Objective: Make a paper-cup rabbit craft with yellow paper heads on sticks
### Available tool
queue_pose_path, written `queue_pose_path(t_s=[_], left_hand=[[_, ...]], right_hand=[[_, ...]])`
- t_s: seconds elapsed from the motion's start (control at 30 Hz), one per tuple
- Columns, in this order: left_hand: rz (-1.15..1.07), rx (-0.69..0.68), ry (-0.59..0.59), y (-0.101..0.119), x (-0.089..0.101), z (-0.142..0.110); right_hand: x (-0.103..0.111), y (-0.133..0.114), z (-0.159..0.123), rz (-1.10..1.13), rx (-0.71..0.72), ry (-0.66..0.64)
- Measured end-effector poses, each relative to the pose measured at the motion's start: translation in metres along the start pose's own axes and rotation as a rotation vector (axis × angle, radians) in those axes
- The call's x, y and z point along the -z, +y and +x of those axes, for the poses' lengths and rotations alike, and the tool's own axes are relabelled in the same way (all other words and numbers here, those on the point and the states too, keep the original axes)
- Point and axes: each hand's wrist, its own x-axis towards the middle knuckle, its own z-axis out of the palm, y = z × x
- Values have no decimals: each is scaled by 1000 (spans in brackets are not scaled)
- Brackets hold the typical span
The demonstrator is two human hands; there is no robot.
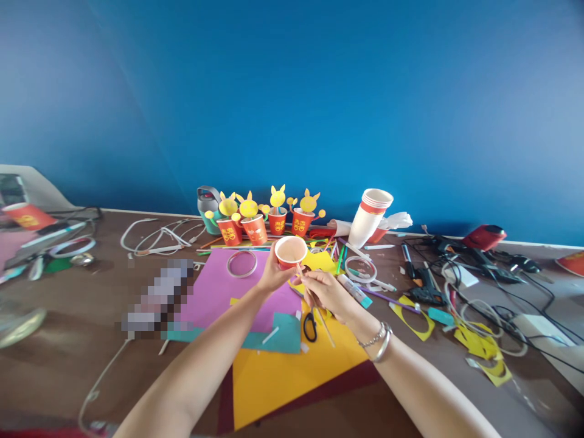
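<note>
My left hand [272, 272] is closed around a red paper cup [292, 248], tilted so its white inside faces me. Close to the cup's right side, my right hand [326, 291] pinches a thin pale stick [326, 330]. The stick's upper tip is at the cup wall; I cannot tell if it touches. Scissors with a black handle [310, 328] lie just below my right hand, partly hidden. Beneath both hands are sheets of purple paper [214, 295], teal paper [285, 334] and orange-yellow paper [278, 383].
Several red cups [254, 231] with yellow rabbit-eared paper heads stand along the blue wall. Nearby are a grey-green bottle [208, 210], a stack of white cups [369, 219], tape rolls [360, 269], a glue gun [429, 289], cables [483, 316] and yellow scraps [415, 319].
</note>
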Motion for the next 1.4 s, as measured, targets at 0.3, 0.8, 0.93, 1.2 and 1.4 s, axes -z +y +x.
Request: queue_pose_path(t_s=[0.3,0.8,0.93,1.2,1.4], left_hand=[[30,23,-25,1,1,1],[35,-3,-63,1,7,4],[70,-50,-71,-3,9,5],[90,-31,-71,2,5,5],[72,-1,-83,6,6,5]], right_hand=[[-3,1,0,49,17,6],[-3,14,11,353,11,34],[-1,14,10,115,36,99],[-1,11,6,-107,91,157],[-5,9,7,93,84,128]])
